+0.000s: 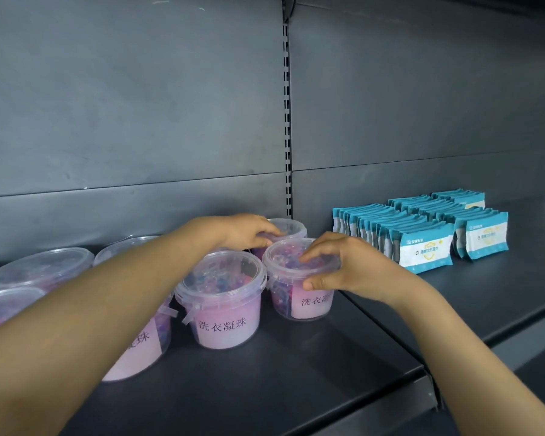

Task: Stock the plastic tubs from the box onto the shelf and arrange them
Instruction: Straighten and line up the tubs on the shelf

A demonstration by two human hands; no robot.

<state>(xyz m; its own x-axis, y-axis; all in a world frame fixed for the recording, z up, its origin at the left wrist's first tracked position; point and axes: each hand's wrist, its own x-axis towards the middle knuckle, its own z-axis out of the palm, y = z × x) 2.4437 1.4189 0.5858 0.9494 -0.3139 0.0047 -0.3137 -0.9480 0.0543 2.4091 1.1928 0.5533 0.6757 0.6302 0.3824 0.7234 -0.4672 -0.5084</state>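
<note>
Several clear plastic tubs with pink labels and coloured beads inside stand on the dark shelf (296, 366). My right hand (353, 267) grips the front right tub (299, 294), fingers over its lid and thumb against its side. My left hand (249, 232) lies curled over the lid of a rear tub (290, 228) by the back panel. A middle front tub (224, 306) stands between my arms. My left forearm partly hides another labelled tub (142, 347). More tubs (41, 269) sit further left.
Rows of teal and white packets (428, 237) stand on the adjoining shelf section to the right. A slotted upright (286, 121) divides the grey back panels. The shelf's front edge (428, 394) runs near the bottom right.
</note>
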